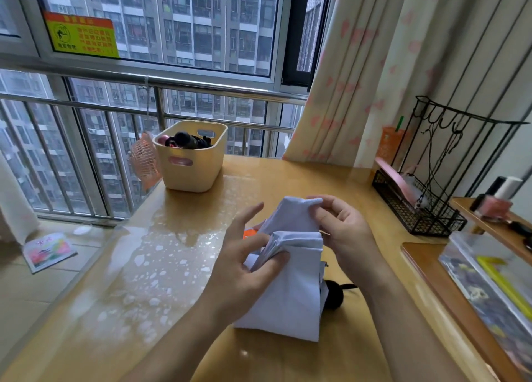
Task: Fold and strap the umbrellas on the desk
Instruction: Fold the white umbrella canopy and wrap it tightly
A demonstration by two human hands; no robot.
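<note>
The left hand (244, 266) pinches a bunch of gathered pleats at the middle of the pale umbrella (293, 298), thumb on the near side and fingers behind, with the forefinger sticking out straight. The right hand (342, 226) pinches the upper edge of one loose panel between thumb and fingertips and holds it up and slightly away from the bundle. The two hands are near each other but not touching, both clamped on cloth.

The umbrella is held above the bench (172, 266), its canopy hanging as a flat, partly folded sheet toward the person. Its dark handle (334, 295) pokes out on the right, low by the bench top. No strap can be made out. A small orange object (249, 233) shows just behind the cloth. It is too hidden to name.

The work looks to be at the pleating stage, with strapping not yet done. The chief risk is the left pinch: it gathers several layers at one spot, so a slack thumb would likely let the pleats fan open. Pulling the raised panel unevenly could crease it across a rib and make the roll too bulky to strap.

A cream basket (187, 177) stands well apart at the far edge, a black wire rack (417, 217) to the right.
</note>
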